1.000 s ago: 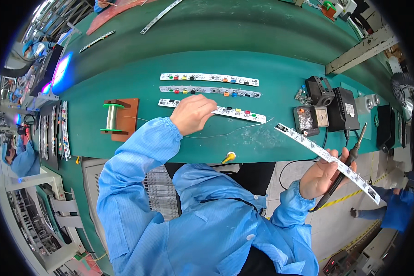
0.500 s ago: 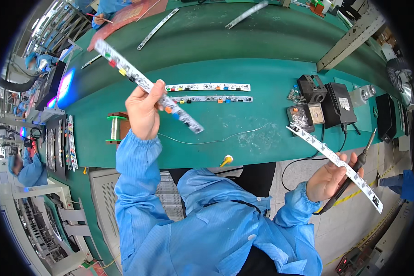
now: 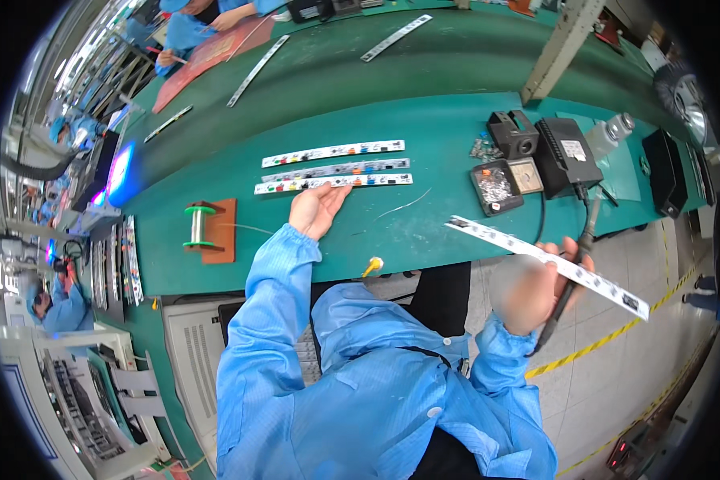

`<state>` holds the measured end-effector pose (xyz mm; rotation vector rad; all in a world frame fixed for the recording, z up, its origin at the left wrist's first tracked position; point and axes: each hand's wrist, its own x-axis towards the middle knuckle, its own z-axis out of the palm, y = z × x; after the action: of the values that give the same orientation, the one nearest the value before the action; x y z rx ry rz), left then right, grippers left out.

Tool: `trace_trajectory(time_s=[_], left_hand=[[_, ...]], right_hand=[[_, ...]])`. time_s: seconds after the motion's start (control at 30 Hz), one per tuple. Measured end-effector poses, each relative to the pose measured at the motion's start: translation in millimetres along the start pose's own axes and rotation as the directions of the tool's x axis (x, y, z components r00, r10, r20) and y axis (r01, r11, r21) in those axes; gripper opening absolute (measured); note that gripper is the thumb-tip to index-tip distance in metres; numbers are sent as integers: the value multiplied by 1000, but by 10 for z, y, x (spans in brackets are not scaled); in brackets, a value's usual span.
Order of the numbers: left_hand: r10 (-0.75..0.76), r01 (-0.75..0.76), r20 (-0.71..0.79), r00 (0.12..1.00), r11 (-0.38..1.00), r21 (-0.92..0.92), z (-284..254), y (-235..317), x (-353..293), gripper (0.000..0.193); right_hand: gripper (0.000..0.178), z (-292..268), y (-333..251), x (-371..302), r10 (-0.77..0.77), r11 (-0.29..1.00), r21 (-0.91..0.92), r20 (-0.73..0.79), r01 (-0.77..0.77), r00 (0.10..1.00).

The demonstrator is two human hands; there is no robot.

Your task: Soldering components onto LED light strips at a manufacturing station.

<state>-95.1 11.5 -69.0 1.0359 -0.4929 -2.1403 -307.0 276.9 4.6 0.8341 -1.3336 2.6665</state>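
My left hand [image 3: 318,211] has its fingertips at the near edge of a white circuit board strip [image 3: 376,180] with small coloured connectors, which lies on the green bench. Two similar strips, a middle strip [image 3: 360,168] and a far strip [image 3: 312,154], lie just beyond it, roughly parallel. In my right hand [image 3: 532,292], partly blurred, are another white circuit board strip [image 3: 492,234], held slanting past the bench's front edge, and a soldering iron [image 3: 566,294] with a dark handle, its tip pointing up and away.
Left of the strips stands a solder wire spool [image 3: 198,227] on a brown holder. At the right are a small-parts tray [image 3: 496,192], a black soldering station [image 3: 568,152] and a glass jar [image 3: 608,136]. More strips [image 3: 258,70] lie across the far bench, where a co-worker's hand [image 3: 166,58] rests.
My left hand has brought its strip down from the air to the bench, in front of the other two. My right hand has moved left and up with its strip and iron.
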Motion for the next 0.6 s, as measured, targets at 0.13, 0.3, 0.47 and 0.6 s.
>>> trace_trajectory(time_s=[0.13,0.3,0.47,0.6], left_hand=[[-102,153,-153,983,914,375,-43,134,-225,41],[430,-614,535,727,60,787,334,-175,-742,21],[303,-672,791,531,-418,611,277,-528,-616,16],[375,-692,603,704,174,700,273,-592,-799,2]], right_hand=[[55,51,65,-70,176,982,62,20,-176,984],[59,95,30,-94,231,954,163,124,-250,965],[62,269,-21,-175,264,934,200,170,-296,949],[62,300,52,-149,155,984,66,173,-168,973]])
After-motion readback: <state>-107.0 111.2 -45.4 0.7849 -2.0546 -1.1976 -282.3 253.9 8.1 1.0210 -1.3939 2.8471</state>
